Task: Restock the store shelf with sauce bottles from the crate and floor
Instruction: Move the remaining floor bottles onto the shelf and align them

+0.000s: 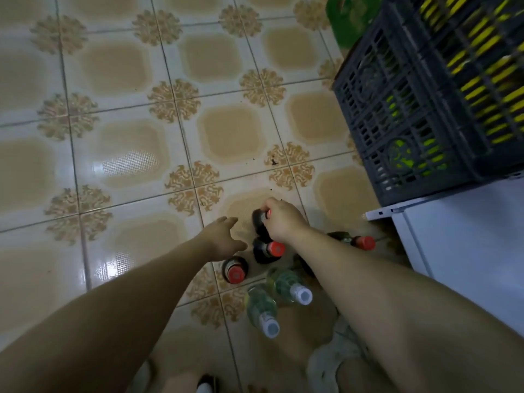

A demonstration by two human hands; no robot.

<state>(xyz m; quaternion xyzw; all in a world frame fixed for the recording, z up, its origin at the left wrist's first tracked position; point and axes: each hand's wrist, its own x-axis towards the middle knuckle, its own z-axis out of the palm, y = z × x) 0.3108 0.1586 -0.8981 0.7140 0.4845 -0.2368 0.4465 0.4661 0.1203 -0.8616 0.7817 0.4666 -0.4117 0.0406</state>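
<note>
Several sauce bottles stand on the tiled floor. My right hand [280, 219] grips the red-capped neck of the farthest dark bottle [259, 222]. Two more dark bottles with red caps [269, 249] [235, 270] stand just behind it, and a fourth [360, 241] shows past my right forearm. Two clear bottles with white caps [292, 287] [262, 313] stand nearest to me. My left hand [224, 235] hovers with fingers spread, left of the dark bottles, touching nothing.
A dark grey plastic crate [408, 114] with yellow-capped items inside sits on a white cabinet [465, 245] at the right. A green object [348, 18] lies behind the crate. A crumpled cloth [331, 361] lies on the floor near my feet.
</note>
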